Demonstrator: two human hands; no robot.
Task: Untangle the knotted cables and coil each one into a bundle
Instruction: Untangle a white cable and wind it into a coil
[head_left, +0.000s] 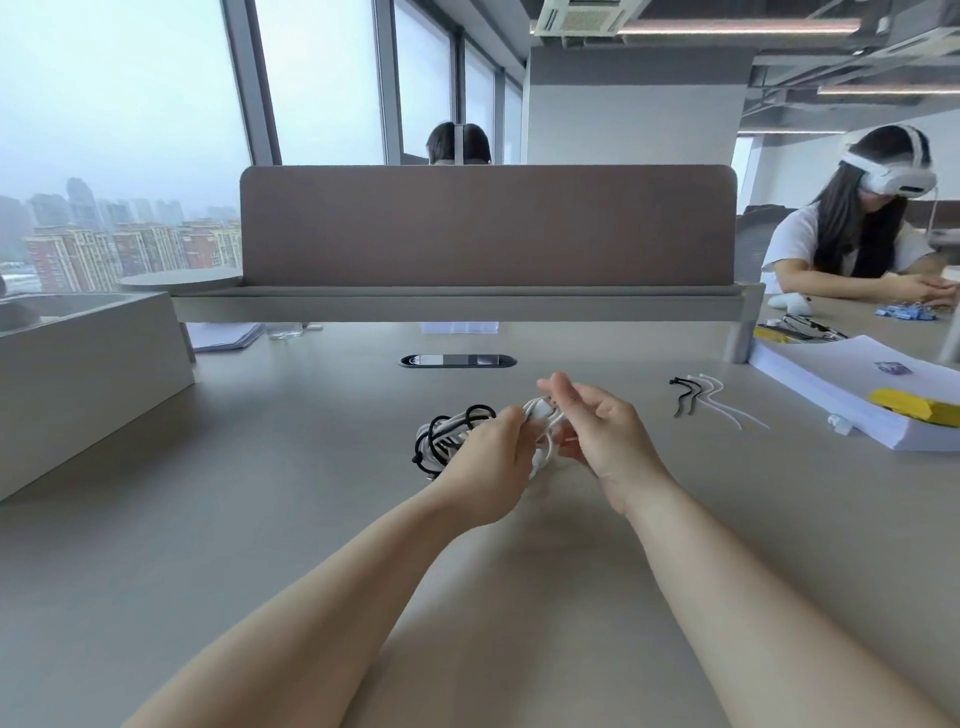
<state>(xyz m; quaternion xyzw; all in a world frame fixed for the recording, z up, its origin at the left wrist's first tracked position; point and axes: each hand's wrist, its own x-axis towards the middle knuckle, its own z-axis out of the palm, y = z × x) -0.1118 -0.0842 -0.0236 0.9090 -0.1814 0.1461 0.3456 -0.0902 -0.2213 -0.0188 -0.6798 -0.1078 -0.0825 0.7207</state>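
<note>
Evidently the left hand (485, 457) gripped the tangle of cables (447, 436), just nearer than the slot (457, 360) in the tabletop (260, 467), steadying it so the right hand (602, 431) could work a white strand (540, 410) loose; whether its half-curled fingers (558, 387) pinched it, I cannot tell.
</note>
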